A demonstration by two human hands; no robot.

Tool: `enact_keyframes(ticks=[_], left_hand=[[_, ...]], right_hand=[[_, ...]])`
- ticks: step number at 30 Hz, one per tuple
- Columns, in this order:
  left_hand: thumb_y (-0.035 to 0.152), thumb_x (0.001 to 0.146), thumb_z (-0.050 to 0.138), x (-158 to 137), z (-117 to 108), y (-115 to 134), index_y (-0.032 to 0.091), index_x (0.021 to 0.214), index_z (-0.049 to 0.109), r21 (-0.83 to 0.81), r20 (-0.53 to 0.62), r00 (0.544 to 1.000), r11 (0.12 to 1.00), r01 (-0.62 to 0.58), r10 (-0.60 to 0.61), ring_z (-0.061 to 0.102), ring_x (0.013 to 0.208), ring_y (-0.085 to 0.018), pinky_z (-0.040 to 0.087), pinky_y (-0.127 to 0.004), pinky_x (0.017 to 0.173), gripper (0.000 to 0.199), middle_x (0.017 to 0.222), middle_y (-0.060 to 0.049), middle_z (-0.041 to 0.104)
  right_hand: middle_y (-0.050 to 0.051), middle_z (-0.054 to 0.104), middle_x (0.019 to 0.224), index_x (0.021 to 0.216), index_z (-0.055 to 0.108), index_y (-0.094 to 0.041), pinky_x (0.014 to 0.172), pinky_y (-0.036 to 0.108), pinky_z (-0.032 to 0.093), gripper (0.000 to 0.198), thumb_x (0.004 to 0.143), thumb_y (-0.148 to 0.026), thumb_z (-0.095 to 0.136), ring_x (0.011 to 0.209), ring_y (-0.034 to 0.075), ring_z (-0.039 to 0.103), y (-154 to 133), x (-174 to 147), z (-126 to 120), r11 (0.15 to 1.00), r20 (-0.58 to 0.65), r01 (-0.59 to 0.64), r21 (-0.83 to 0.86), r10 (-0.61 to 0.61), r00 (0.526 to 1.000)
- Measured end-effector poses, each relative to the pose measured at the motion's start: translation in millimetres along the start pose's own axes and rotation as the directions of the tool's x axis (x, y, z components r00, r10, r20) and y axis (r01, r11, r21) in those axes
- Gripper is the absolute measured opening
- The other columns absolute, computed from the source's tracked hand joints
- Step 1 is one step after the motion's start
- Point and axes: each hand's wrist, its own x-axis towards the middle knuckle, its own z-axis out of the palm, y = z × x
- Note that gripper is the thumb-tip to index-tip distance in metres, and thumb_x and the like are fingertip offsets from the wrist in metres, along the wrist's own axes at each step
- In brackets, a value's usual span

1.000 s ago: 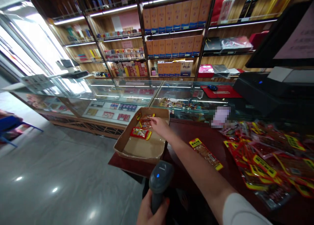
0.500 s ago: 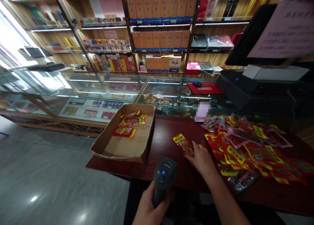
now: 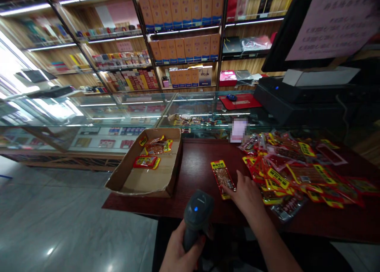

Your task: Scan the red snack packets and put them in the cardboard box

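My left hand [image 3: 181,250] is wrapped round the handle of a dark grey barcode scanner [image 3: 198,208] with a lit blue light, held upright at the front edge of the table. A red and yellow snack packet [image 3: 222,177] with a clear window lies flat on the dark red table. My right hand [image 3: 246,193] is open beside it, thumb resting on the packet's lower part and the other fingers apart from it to the right. Right of that hand spreads a heap of similar snack packets [image 3: 297,169], with a dark silvery packet [image 3: 287,206] at its near edge.
A shallow cardboard box [image 3: 142,181] holding several packets stands on the left of the table [image 3: 196,157]. Behind are a glass display counter [image 3: 192,105], a red mat [image 3: 246,101] with a blue mouse, and a monitor [image 3: 282,38] on the right. Stocked shelves line the wall.
The packet has turned to lie more lengthwise towards me. My right fingers have come off its side, leaving the thumb on it. The scanner stays in my left hand; the view has shifted slightly.
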Motion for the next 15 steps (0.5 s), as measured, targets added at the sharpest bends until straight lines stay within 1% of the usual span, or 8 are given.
enact_keyframes(ticks=[1,3,4,6,8,10,12,15], left_hand=[[0.045,0.083,0.079,0.2,0.3,-0.7,0.017,0.104,0.067,0.002,0.005,1.000,1.000,0.004,-0.004,0.041,0.046,-0.009,0.034,-0.019,0.048,0.037,0.054,0.011,0.044],[0.044,0.083,0.078,0.4,0.6,-2.0,0.017,0.104,0.066,-0.002,0.010,1.000,1.000,0.003,-0.003,0.042,0.047,-0.009,0.035,-0.019,0.048,0.036,0.056,0.010,0.045],[0.044,0.083,0.078,0.5,0.5,-2.5,0.017,0.103,0.067,-0.006,0.013,1.000,1.000,-0.003,0.003,0.043,0.048,-0.009,0.036,-0.019,0.048,0.035,0.056,0.010,0.045],[0.041,0.083,0.079,0.3,0.0,-2.4,0.018,0.100,0.067,-0.008,0.026,1.000,1.000,-0.015,0.016,0.043,0.049,-0.009,0.036,-0.019,0.048,0.031,0.057,0.010,0.046],[0.037,0.083,0.079,-0.2,-1.1,-0.9,0.018,0.098,0.068,0.001,0.043,0.999,1.000,-0.027,0.027,0.042,0.049,-0.009,0.035,-0.019,0.047,0.027,0.058,0.009,0.046],[0.034,0.083,0.078,-0.9,-2.3,1.4,0.018,0.103,0.070,0.011,0.049,0.998,0.999,-0.035,0.034,0.043,0.048,-0.009,0.035,-0.019,0.046,0.027,0.059,0.009,0.047],[0.031,0.083,0.077,-1.6,-3.1,3.8,0.018,0.112,0.069,0.013,0.037,0.998,0.999,-0.042,0.041,0.044,0.049,-0.010,0.036,-0.019,0.047,0.032,0.060,0.009,0.048],[0.029,0.084,0.075,-2.1,-3.0,6.5,0.018,0.113,0.069,0.018,0.027,0.999,0.999,-0.045,0.044,0.044,0.050,-0.009,0.037,-0.019,0.049,0.032,0.062,0.009,0.050]], right_hand=[[0.025,0.072,0.109,0.146,0.053,-0.008,0.088,0.050,0.054,0.081,0.087,-0.059,0.074,0.103,0.042,0.071,-0.1,-3.2,-1.0,0.999,0.013,-0.002,-0.052,0.003,1.000],[0.024,0.073,0.107,0.144,0.055,-0.010,0.087,0.050,0.054,0.075,0.086,-0.052,0.077,0.101,0.042,0.072,-0.8,-7.1,-0.2,0.999,0.051,0.016,-0.046,-0.013,0.999],[0.022,0.074,0.109,0.143,0.056,-0.012,0.089,0.050,0.055,0.070,0.084,-0.043,0.079,0.103,0.041,0.072,-1.4,-7.3,1.6,0.999,0.068,0.028,0.017,-0.029,0.997],[0.018,0.073,0.119,0.140,0.057,-0.016,0.095,0.045,0.056,0.063,0.080,-0.026,0.076,0.110,0.035,0.073,-3.0,-4.9,6.6,0.971,0.076,0.030,0.238,-0.049,0.996],[0.015,0.072,0.125,0.133,0.060,-0.019,0.099,0.041,0.056,0.057,0.076,-0.019,0.070,0.114,0.030,0.073,-4.6,-0.9,11.7,0.882,0.062,-0.008,0.471,-0.024,0.998],[0.013,0.074,0.124,0.124,0.063,-0.021,0.099,0.040,0.056,0.049,0.076,-0.022,0.067,0.112,0.028,0.074,-5.7,1.5,14.9,0.780,0.076,-0.057,0.624,0.012,0.997],[0.010,0.077,0.118,0.120,0.065,-0.023,0.096,0.041,0.058,0.045,0.076,-0.028,0.066,0.106,0.027,0.076,-6.1,1.1,15.6,0.697,0.130,-0.108,0.708,0.021,0.991],[0.006,0.081,0.111,0.118,0.066,-0.026,0.090,0.040,0.059,0.043,0.076,-0.033,0.067,0.099,0.027,0.078,-5.9,-2.4,13.7,0.631,0.183,-0.152,0.761,0.016,0.983]])
